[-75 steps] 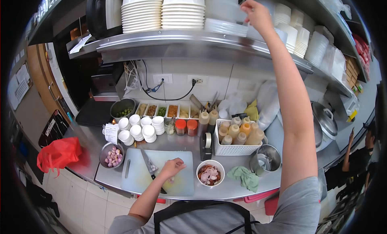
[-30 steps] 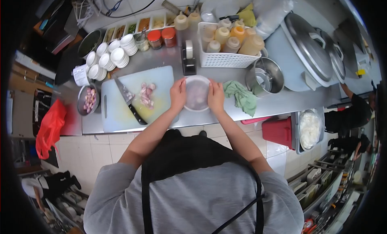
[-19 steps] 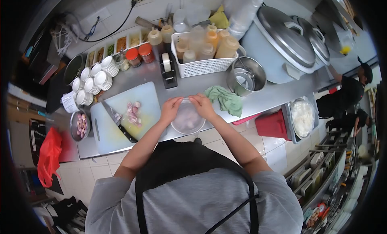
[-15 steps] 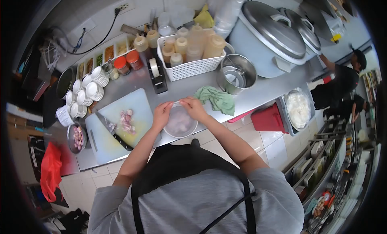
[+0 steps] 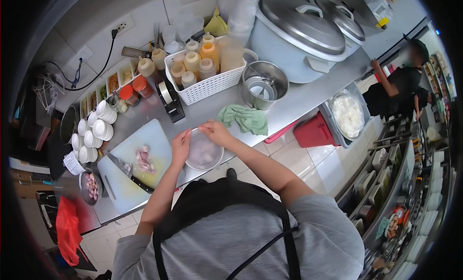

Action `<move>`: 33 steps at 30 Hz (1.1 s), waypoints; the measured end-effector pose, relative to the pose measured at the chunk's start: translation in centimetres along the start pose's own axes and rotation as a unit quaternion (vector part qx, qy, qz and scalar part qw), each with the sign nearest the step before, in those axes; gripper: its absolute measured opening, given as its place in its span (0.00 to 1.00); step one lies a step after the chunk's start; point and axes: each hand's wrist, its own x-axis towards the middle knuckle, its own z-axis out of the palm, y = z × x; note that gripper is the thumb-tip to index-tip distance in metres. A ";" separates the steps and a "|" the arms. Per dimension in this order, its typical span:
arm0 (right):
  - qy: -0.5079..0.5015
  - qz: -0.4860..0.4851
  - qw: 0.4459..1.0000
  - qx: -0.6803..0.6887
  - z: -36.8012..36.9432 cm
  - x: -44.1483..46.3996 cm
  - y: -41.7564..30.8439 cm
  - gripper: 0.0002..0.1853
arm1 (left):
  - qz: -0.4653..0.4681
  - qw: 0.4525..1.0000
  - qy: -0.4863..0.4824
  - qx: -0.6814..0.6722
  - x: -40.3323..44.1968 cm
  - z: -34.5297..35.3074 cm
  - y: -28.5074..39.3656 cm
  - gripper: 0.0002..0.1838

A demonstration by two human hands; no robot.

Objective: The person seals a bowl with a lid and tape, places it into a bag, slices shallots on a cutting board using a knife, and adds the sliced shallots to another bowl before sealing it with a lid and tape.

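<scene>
At the counter's front edge, my left hand [image 5: 180,145] and my right hand [image 5: 215,132] both grip the far rim of a round bowl [image 5: 205,154]. Fingers are closed on that rim on either side. The bowl's surface looks cloudy and pale; I cannot tell whether it is a clear cover or the contents. Left of it lies a white cutting board [image 5: 128,183] with cut shallots [image 5: 143,159] and a black-handled knife [image 5: 140,183]. A metal bowl of shallots [image 5: 91,186] sits at the board's far left.
A green cloth [image 5: 243,118], a steel pot [image 5: 265,84] and a tape dispenser [image 5: 170,101] stand behind the bowl. Farther back are a white basket of squeeze bottles [image 5: 207,87] and large lidded cookers [image 5: 299,43]. Stacked white cups [image 5: 101,128] sit left. A person [image 5: 402,87] stands at right.
The view has turned slightly, so the counter and its items appear farther left. Both hands stay at the bowl's rim. The person at right has shifted a little.
</scene>
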 end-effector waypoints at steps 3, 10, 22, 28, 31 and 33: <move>0.088 -0.045 0.995 -0.012 -0.6 -0.2 -2.2 0.06 | 0.047 0.998 0.047 -0.018 0.0 -0.1 0.8 0.09; 0.075 -0.155 0.962 -0.212 -0.9 0.5 -2.4 0.03 | 0.177 0.971 0.086 0.139 0.2 -0.4 1.2 0.06; 0.032 0.021 0.989 -0.141 5.8 10.3 -1.4 0.15 | -0.218 0.954 0.019 -0.207 4.9 -3.4 -4.0 0.10; 0.026 0.109 0.989 -0.100 8.2 13.2 -0.9 0.14 | -0.290 0.895 -0.040 -0.336 7.1 -4.4 -2.9 0.13; 0.098 0.232 0.966 0.059 10.4 15.3 2.2 0.16 | -0.294 0.892 -0.061 -0.339 7.8 -4.3 -2.8 0.15; 0.072 0.209 0.975 0.005 9.2 14.6 0.2 0.12 | -0.301 0.888 -0.075 -0.340 8.1 -4.3 -3.1 0.16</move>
